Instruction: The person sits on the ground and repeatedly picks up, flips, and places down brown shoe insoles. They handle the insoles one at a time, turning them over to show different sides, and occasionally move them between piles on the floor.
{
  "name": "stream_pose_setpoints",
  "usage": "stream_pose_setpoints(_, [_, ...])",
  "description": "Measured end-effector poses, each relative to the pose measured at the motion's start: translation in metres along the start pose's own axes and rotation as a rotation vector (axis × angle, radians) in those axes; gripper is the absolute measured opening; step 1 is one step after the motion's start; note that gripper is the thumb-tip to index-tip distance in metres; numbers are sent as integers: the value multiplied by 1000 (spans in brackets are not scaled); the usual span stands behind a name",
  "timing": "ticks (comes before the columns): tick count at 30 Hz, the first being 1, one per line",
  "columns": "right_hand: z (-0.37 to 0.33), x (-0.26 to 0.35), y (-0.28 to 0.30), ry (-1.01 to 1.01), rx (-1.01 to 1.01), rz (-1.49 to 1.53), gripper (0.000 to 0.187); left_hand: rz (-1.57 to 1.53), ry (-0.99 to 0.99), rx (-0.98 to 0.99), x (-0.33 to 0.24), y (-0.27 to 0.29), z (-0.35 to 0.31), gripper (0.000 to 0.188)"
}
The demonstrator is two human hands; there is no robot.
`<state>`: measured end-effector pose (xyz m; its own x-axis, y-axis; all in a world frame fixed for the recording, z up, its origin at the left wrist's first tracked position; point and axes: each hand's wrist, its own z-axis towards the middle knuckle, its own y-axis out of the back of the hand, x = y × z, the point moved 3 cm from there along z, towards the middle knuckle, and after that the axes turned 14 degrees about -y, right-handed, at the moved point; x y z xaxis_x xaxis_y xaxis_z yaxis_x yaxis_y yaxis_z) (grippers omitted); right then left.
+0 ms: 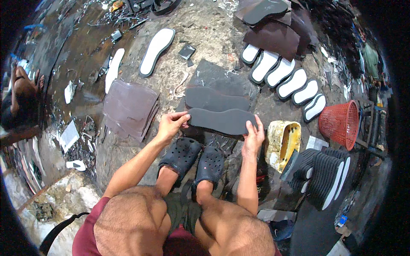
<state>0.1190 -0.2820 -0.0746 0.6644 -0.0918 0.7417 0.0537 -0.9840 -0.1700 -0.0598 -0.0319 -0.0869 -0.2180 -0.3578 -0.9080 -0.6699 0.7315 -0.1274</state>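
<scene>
Between my two hands a dark grey shoe sole (222, 121) is held crosswise, just beyond my feet. My left hand (173, 124) pinches its left end, thumb on top. At the other end my right hand (253, 135) grips it between thumb and fingers. Right behind it, a second grey sole piece (217, 99) lies on a dark sheet (220, 77) on the ground. To the left of my left hand is a stack of brown sheets (128, 106). A yellow-and-white container (282, 143) stands near my right hand.
A row of white-topped soles (291, 84) runs along the right, ending by a red basket (339, 124). Stacked black soles (320, 179) stand at lower right. More brown sheets (273, 38) lie at the back. A white-topped sole (157, 52) lies far left; a person (24, 91) sits beyond.
</scene>
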Motion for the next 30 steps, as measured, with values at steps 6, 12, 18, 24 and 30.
stream_pose_setpoints(6, [8,-22,3,4,3,12,48,459,-158,-108,-10,-6,-9,31])
stream_pose_setpoints(12, [10,-29,4,-6,11,-17,49,531,-224,-128,13,4,-5,32])
stream_pose_setpoints(18, [11,-30,8,24,25,-78,48,497,-264,-142,16,3,-7,34])
stream_pose_setpoints(24, [9,-24,5,166,-29,-274,46,717,-250,-151,9,0,-10,33])
stream_pose_setpoints(30, [9,-8,9,303,-102,-524,43,1232,-705,264,-29,-27,1,62])
